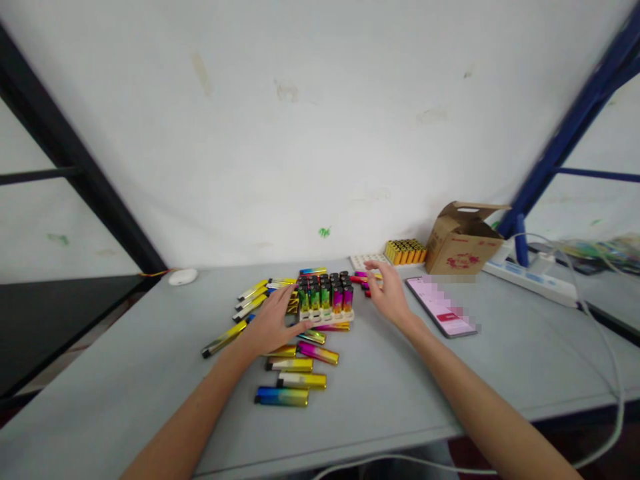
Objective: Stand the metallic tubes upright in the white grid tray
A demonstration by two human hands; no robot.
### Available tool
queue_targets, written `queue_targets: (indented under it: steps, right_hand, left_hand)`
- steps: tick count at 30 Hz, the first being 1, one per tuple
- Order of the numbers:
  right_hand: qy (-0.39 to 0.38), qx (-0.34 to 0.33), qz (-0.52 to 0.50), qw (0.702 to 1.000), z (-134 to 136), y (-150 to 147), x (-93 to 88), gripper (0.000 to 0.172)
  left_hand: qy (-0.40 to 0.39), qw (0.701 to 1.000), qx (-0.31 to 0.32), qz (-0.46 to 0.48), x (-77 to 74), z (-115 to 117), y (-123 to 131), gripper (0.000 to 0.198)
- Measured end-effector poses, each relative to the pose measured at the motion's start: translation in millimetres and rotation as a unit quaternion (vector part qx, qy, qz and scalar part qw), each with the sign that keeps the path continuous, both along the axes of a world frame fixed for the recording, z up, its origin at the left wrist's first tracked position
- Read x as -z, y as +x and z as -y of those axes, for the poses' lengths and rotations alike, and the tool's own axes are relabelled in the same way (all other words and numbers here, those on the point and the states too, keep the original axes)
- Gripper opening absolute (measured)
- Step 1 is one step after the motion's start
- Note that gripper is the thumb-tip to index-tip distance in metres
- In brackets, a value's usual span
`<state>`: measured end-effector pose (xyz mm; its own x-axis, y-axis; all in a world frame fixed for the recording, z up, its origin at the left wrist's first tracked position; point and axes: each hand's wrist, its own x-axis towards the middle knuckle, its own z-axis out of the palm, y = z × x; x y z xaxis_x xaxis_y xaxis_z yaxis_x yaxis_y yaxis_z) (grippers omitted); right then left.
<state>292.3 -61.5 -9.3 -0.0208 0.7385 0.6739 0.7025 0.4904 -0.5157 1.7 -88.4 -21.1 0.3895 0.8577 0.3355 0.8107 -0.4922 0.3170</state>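
A white rack (327,318) holds several upright lighters (326,295) with black tops and green, yellow, pink and orange bodies. My left hand (274,322) grips the rack's left side, its thumb along the front edge. To the right of the rack, my right hand (387,293) hovers with fingers apart over a small group of pink and red lighters (360,279), partly hidden behind it; nothing shows in its grasp. Loose lighters in yellow, white and silver (250,305) lie left of the rack. More are spread in front, including a blue-and-yellow lighter (283,397) nearest me.
Behind the right hand lie a white perforated tray (367,261) and a block of upright orange cylinders (406,252). An open cardboard box (463,243), a phone (443,308) and a power strip (533,283) with white cables stand to the right. A white oval object (183,277) sits back left.
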Motion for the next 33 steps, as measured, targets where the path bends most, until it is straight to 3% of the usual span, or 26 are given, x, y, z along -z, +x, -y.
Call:
queue_targets:
  steps: [4, 8, 13, 16, 21, 27, 33]
  right_hand:
    - [-0.141, 0.036, 0.164, 0.976, -11.9, 16.2, 8.7, 0.037]
    - [-0.19, 0.016, 0.202, 0.961, -12.1, 18.9, 11.1, 0.037]
    - [-0.135, 0.0, 0.188, 0.973, -16.0, 15.7, 18.6, 0.031]
    - [-0.085, -0.001, 0.181, 0.98, -19.9, 12.9, 26.4, 0.035]
    - [-0.08, -0.048, 0.207, 0.974, -21.0, 5.0, 33.2, 0.038]
    - [-0.077, -0.108, 0.176, 0.975, -22.3, 1.4, 31.6, 0.03]
    - [-0.039, -0.109, 0.143, 0.983, -27.4, 22.6, 18.9, 0.032]
  left_hand:
    - [-0.011, 1.0, 0.003, -0.021, -0.4, -0.9, -2.3, 0.083]
    - [-0.011, 0.999, 0.005, -0.037, -1.7, -0.1, -1.3, 0.08]
    - [0.01, 0.999, 0.012, -0.035, 0.5, 0.3, -1.9, 0.066]
    - [0.02, 0.999, 0.009, -0.036, 4.2, -1.0, -3.6, 0.064]
    - [0.035, 0.999, 0.014, -0.029, 7.3, -2.3, -5.2, 0.062]
    - [0.033, 0.999, 0.014, -0.028, 6.0, -1.7, -4.0, 0.063]
    - [0.032, 0.999, 0.013, -0.031, 3.6, -1.7, -2.9, 0.066]
